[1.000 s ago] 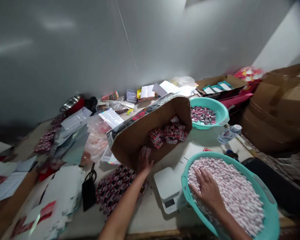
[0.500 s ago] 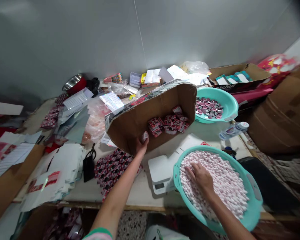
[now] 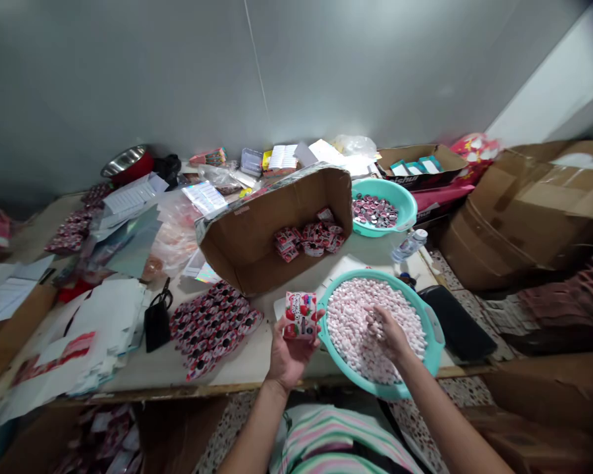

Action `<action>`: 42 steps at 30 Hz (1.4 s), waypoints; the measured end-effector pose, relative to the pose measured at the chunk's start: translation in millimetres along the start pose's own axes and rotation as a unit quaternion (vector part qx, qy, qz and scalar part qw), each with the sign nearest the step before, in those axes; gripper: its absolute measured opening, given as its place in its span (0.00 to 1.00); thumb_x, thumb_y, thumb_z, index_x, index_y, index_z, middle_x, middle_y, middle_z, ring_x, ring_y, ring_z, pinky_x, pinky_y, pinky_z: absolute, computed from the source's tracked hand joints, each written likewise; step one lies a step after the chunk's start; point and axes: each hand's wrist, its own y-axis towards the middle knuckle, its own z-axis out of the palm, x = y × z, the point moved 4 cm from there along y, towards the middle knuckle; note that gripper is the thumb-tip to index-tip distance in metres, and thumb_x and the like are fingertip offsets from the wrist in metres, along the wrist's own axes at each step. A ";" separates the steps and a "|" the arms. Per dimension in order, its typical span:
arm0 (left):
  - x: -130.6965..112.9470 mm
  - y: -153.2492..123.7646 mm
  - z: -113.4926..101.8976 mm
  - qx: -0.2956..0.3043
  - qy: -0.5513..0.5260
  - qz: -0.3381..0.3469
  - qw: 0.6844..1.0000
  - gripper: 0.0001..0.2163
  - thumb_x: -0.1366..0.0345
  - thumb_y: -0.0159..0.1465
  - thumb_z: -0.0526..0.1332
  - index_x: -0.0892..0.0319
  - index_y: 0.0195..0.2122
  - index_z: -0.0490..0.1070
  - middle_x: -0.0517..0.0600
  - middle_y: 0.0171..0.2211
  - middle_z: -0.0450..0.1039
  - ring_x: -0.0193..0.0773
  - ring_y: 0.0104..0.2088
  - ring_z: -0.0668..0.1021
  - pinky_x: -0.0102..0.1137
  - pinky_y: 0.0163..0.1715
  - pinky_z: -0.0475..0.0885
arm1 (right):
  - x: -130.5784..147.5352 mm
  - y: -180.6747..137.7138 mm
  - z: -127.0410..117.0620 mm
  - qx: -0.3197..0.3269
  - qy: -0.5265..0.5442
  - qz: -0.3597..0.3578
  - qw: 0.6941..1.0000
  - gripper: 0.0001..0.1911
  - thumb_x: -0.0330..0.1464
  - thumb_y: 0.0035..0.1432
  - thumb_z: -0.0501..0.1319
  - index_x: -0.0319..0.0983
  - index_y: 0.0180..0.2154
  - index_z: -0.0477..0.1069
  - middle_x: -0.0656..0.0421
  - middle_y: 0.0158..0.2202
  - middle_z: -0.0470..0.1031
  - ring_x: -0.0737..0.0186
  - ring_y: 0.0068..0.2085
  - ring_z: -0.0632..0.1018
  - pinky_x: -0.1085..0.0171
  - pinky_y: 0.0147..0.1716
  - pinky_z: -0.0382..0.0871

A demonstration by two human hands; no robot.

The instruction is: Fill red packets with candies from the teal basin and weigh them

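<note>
My left hand (image 3: 292, 355) holds a small red-and-white strawberry-printed box (image 3: 300, 315), raised over the table's front and facing me. It covers most of a white kitchen scale. My right hand (image 3: 388, 332) dips into a turquoise basin (image 3: 435, 322) heaped with small white-and-pink candies (image 3: 360, 296); its fingers are curled around some of them. Behind, a tilted cardboard carton (image 3: 247, 253) contains a pile of similar small printed boxes (image 3: 321, 237). Flat printed box pieces (image 3: 210, 329) with dark round spots lie left of my left hand.
A second turquoise basin (image 3: 400, 197) with round lids or tins stands behind, near a plastic bottle (image 3: 409, 245). Black scissors (image 3: 165, 296) and stacked white sheets (image 3: 113, 322) lie to the left. Large cardboard boxes (image 3: 518, 217) are on the right, beyond a black flat object (image 3: 457, 322).
My left hand has come out of the carton, toward me, and now displays the printed box. My right hand stays in the candies, fingers now more curled. The view has shifted.
</note>
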 end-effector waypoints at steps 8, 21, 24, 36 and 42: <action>17.6 1.0 -4.1 -0.126 0.092 0.037 0.987 0.18 0.56 0.59 0.60 0.60 0.47 0.71 0.50 0.38 0.78 0.34 0.30 0.79 0.25 0.25 0.72 | -3.5 -19.8 -6.6 0.052 0.135 0.068 0.987 0.14 0.37 0.48 0.57 0.36 0.36 0.70 0.61 0.22 0.67 0.71 0.19 0.63 0.73 0.14 0.49; 38.6 12.1 2.8 -0.070 0.234 0.071 0.967 0.24 0.62 0.51 0.69 0.60 0.49 0.69 0.55 0.48 0.74 0.45 0.47 0.76 0.36 0.49 0.70 | -2.6 -13.5 -8.7 0.045 0.209 0.083 0.973 0.10 0.37 0.49 0.62 0.41 0.29 0.63 0.64 0.22 0.68 0.72 0.19 0.66 0.76 0.11 0.50; 44.2 18.1 2.1 -0.111 0.240 0.059 0.963 0.23 0.55 0.54 0.66 0.59 0.48 0.69 0.54 0.47 0.75 0.43 0.45 0.77 0.34 0.47 0.71 | -5.0 -10.1 -7.1 0.090 0.307 0.157 0.934 0.07 0.34 0.53 0.59 0.41 0.29 0.60 0.63 0.22 0.67 0.73 0.18 0.65 0.78 0.10 0.48; 57.7 27.3 4.9 0.039 0.655 0.175 0.734 0.20 0.69 0.55 0.62 0.53 0.51 0.67 0.51 0.48 0.70 0.42 0.48 0.73 0.36 0.50 0.67 | 25.4 -25.1 5.1 0.081 0.351 0.081 0.929 0.05 0.30 0.52 0.59 0.40 0.29 0.61 0.65 0.24 0.66 0.75 0.20 0.65 0.77 0.12 0.54; 73.4 32.3 14.9 0.061 0.675 0.214 0.704 0.17 0.72 0.56 0.59 0.54 0.47 0.66 0.50 0.45 0.69 0.40 0.47 0.71 0.35 0.48 0.67 | 37.6 -33.6 13.9 0.030 0.254 -0.041 0.966 0.11 0.38 0.50 0.62 0.41 0.28 0.61 0.66 0.22 0.66 0.73 0.19 0.65 0.73 0.13 0.56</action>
